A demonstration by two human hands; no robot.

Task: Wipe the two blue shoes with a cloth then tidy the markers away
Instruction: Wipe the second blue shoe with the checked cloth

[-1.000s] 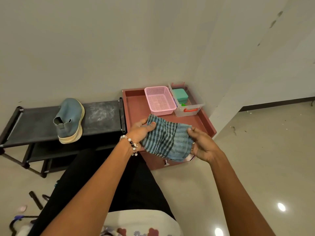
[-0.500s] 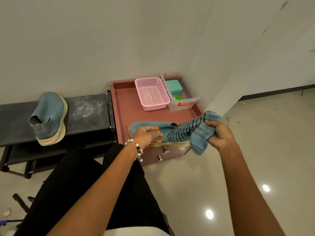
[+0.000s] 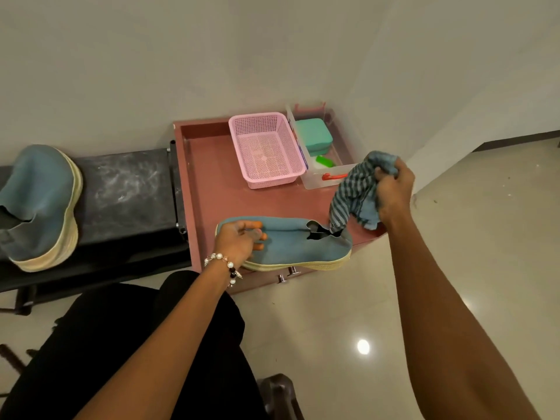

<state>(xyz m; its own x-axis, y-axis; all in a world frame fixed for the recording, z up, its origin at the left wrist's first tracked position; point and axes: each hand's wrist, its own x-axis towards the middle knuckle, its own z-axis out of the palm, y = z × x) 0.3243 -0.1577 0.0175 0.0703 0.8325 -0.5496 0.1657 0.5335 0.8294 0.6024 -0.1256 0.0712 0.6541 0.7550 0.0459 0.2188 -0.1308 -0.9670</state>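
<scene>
One blue shoe (image 3: pixel 291 247) with a cream sole lies on its side at the front edge of the red cabinet top (image 3: pixel 209 183). My left hand (image 3: pixel 239 241) holds its toe end, fingers curled over the upper. My right hand (image 3: pixel 394 189) grips a bunched blue striped cloth (image 3: pixel 354 192) up and to the right of the shoe's heel. The cloth's loose end hangs down to the heel opening. The second blue shoe (image 3: pixel 42 204) stands on the black rack (image 3: pixel 127 189) at the left, toe towards the wall. A small green object (image 3: pixel 324 161), perhaps a marker, lies in the clear box.
An empty pink basket (image 3: pixel 266 147) stands at the back of the cabinet top. Beside it a clear plastic box (image 3: pixel 318 180) holds a teal case (image 3: pixel 313 136). Walls close in behind and to the right. Shiny floor lies to the right, and my black-clad legs are below.
Both hands held the cloth spread over the shoe. My right hand has since bunched it and lifted it off to the right, and my left hand has let it go and taken the shoe's toe.
</scene>
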